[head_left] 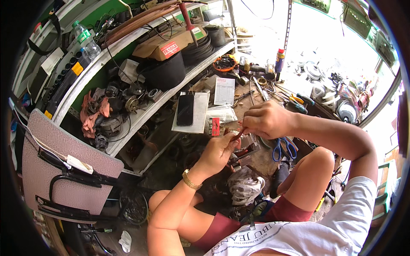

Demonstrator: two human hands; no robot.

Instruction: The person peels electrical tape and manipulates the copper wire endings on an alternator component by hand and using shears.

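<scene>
Work surface: a wooden bench top (244,94) is crowded on every side of the hands. A black smartphone (185,110) lies on a white paper pad (201,112), beside a printed form (224,90); a red card packet (215,126) lies just beyond the left hand (217,152). Blue-handled scissors (284,149) rest near the right knee. Farther off stand a dark spray can (279,62) with a red cap and a scatter of screwdrivers (297,102). Directly below the hands, a metal assembly (244,157) is partly hidden by the fingers, and a pale bundled cloth (246,185) sits between the legs. The shelving at left bears a black bucket (164,71), a cardboard box (167,44) and dismantled motor parts (112,126).

Item in hand: a small reddish-brown piece (237,135), slim and short, is above the metal assembly, slanting between both hands. The left hand is closed, thumb and fingers pinching its lower end. The right hand (265,119) has its fingers curled down in a narrow pinch at the upper end. Its exact kind is too small to tell.

Materials: the phone is smooth and glossy, the cloth loosely folded, the bucket round-walled, the box creased, and the scissor handles looped.
</scene>
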